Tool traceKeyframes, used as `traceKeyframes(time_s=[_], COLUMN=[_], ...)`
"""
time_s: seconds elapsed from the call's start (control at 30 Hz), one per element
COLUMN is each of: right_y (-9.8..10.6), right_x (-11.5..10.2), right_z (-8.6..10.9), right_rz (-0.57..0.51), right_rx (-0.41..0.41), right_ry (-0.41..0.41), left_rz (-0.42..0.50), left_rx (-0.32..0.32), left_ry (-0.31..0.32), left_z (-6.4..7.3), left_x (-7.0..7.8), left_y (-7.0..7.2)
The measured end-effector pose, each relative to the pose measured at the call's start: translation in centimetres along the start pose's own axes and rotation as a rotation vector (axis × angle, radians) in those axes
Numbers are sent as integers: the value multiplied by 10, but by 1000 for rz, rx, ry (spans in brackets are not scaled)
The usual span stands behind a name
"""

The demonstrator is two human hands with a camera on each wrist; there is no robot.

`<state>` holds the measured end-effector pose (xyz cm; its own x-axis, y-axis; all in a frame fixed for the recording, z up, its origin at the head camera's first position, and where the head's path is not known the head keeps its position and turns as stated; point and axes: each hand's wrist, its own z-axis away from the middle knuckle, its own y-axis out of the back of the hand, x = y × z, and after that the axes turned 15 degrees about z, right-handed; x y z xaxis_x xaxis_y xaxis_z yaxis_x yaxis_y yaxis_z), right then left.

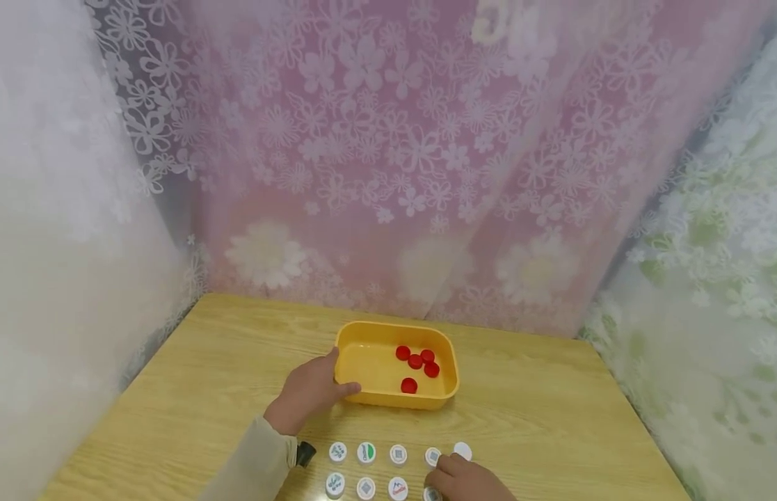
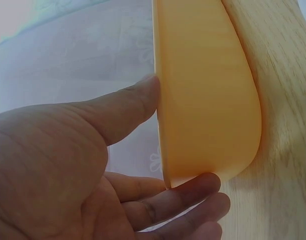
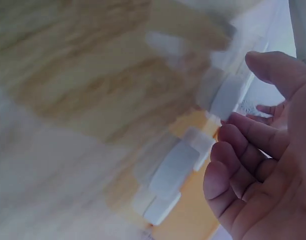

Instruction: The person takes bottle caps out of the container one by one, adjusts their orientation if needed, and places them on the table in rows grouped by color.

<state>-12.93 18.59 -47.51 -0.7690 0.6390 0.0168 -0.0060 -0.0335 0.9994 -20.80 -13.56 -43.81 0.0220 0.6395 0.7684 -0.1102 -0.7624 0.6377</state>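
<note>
Tray (image 1: pixel 369 369): yellow, in the lower middle of the head view; five red caps (image 1: pixel 415 361) lay in it, four gathered in its upper right part and one near its lower wall, while its left part showed bare floor.
White caps (image 1: pixel 366 452): stood on the table (image 1: pixel 551 417) at the bottom of the head view, below the tray, five in an upper row and four in a lower; several bore printed tops.
Left hand (image 1: pixel 307 390): held the tray by its lower left corner, thumb and fingers spread across it; in the left wrist view, the thumb met the rim and the fingers reached the outer wall.
Right hand (image 1: pixel 466 480): fingers loosely bent, thumb set wide of them.
Caps and fingertips: the rightmost white caps lay just beside the right fingertips; blur in the right wrist view hid whether they touched.
Curtain (image 1: pixel 363 139): pink and flowered, filling the upper frame.
</note>
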Motion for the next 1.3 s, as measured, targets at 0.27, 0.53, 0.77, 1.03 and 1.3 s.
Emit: traceKeyframes(time_s=[0.27,0.53,0.77,1.03,1.3], right_y=[6,44,104,125,113], right_x=[-2,11,55,87,101], right_z=[-6,-7,-39,-100,-151], right_rz=[65,64,180,233,325], right_rx=[-6,72,170,68,-207], right_ry=[13,-63,-176,-163,-123], left_rz=[-17,-26,-22,-24,48], left_rx=[8,-18,-26,-9,76], left_ry=[-41,0,-2,-41,-11], left_z=[-4,-6,-3,-3,-7], left_x=[2,4,3,3,-6], left_y=[8,8,1,3,12])
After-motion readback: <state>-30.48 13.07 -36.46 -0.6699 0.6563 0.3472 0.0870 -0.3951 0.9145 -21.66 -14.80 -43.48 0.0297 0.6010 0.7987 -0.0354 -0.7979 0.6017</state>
